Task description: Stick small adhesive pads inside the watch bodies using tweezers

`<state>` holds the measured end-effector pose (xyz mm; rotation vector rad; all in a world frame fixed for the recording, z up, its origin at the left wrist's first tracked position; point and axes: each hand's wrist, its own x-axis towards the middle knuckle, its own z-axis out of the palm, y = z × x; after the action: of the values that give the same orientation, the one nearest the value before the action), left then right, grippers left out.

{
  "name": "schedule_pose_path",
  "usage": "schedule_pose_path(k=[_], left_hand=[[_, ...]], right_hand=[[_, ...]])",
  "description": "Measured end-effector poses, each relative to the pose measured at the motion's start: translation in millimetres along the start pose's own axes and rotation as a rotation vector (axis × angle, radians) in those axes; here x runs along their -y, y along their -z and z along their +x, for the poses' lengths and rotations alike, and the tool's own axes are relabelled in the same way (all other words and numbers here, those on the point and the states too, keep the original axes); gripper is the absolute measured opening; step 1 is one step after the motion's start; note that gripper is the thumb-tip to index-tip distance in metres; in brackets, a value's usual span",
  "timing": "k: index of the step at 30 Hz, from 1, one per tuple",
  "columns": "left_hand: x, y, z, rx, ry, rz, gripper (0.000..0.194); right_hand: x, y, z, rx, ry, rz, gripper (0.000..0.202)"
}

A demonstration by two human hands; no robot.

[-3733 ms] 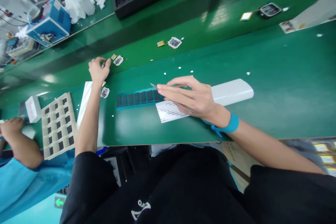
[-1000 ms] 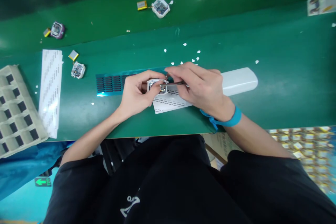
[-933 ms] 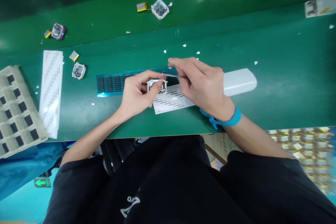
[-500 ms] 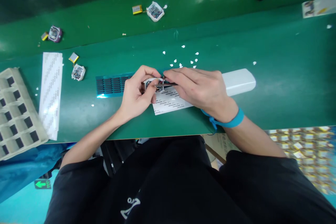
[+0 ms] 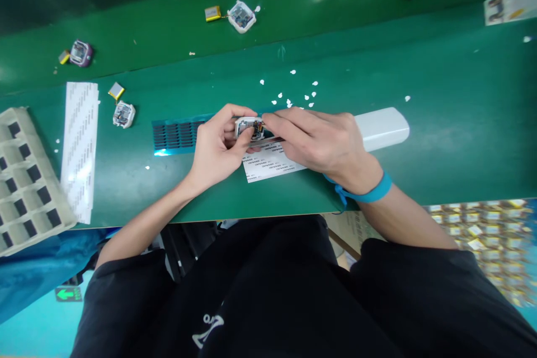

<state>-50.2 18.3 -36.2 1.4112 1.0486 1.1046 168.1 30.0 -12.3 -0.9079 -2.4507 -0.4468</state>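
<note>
head view, left hand point(image 5: 218, 142): its fingers point(image 5: 235, 111) are clasping the white casing point(image 5: 243, 125) from the left, thumb pressing over the open side
right hand point(image 5: 321, 140): its fingers point(image 5: 289, 123) are pinching a thin metal tool point(image 5: 271, 140), barely parted; where its tip is resting i cannot tell
white casing: is being held between both hands over the desk point(image 5: 201, 196), open side facing up
printed sheet point(image 5: 272, 166): is lying on the desk, partly hidden under the right hand
blue strip point(image 5: 174, 135): is lying on the desk left of the sheet, one end being hidden behind the left hand
white scraps point(image 5: 293, 72): are lying scattered just beyond the right hand
second white casing point(image 5: 124, 115): is lying well to the left, a battery point(image 5: 116, 90) resting near it
</note>
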Motion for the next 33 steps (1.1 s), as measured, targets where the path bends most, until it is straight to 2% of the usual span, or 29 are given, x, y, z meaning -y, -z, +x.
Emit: schedule_pose_path(k=[5, 7, 11, 15, 18, 21, 26, 29, 31, 33], left_hand=[[-7.4, -6.7, -6.6, -0.06, -0.046, 0.085, 0.015], [-11.6, -7.3, -7.7, -0.065, -0.079, 0.105, 0.013], [-14.3, -6.8, -7.3, -0.108, -0.231, 0.231, 0.006], [-12.7, -6.0, -6.3, -0.13, -0.238, 0.208, 0.009], [-13.9, -5.4, -7.0, -0.105, -0.228, 0.169, 0.008], [-15.7, -4.8, -8.2, -0.071, -0.238, 0.16, 0.004], [-13.7, -2.4, -6.4, 0.0, -0.228, 0.122, 0.011], [-15.7, -1.1, -4.2, 0.036, -0.213, 0.105, 0.016], [-19.3, -2.3, -5.7, 0.081, -0.259, 0.152, 0.014], [-22.0, -5.5, -10.5, 0.167, -0.358, 0.241, 0.01]], right_hand=[[6.5, -3.3, -3.2, -0.057, 0.033, -0.001, 0.037], [7.5, -3.7, -6.8, -0.005, 0.022, 0.056, 0.041], [7.8, -3.6, -11.5, 0.143, -0.052, 0.192, 0.047], [7.0, -1.7, -6.3, 0.094, -0.157, 0.384, 0.04], [7.9, 1.8, 2.7, 0.069, -0.345, 0.583, 0.031], [10.5, 1.4, 9.4, 0.07, -0.484, 0.798, 0.031], [11.8, -8.2, 9.1, 0.09, -0.612, 1.043, 0.042], [5.1, -6.1, 10.8, 0.09, -0.609, 1.076, 0.045], [-3.7, -0.7, 14.2, 0.055, -0.634, 1.102, 0.05], [-14.4, 5.1, 16.8, -0.001, -0.728, 1.183, 0.058]])
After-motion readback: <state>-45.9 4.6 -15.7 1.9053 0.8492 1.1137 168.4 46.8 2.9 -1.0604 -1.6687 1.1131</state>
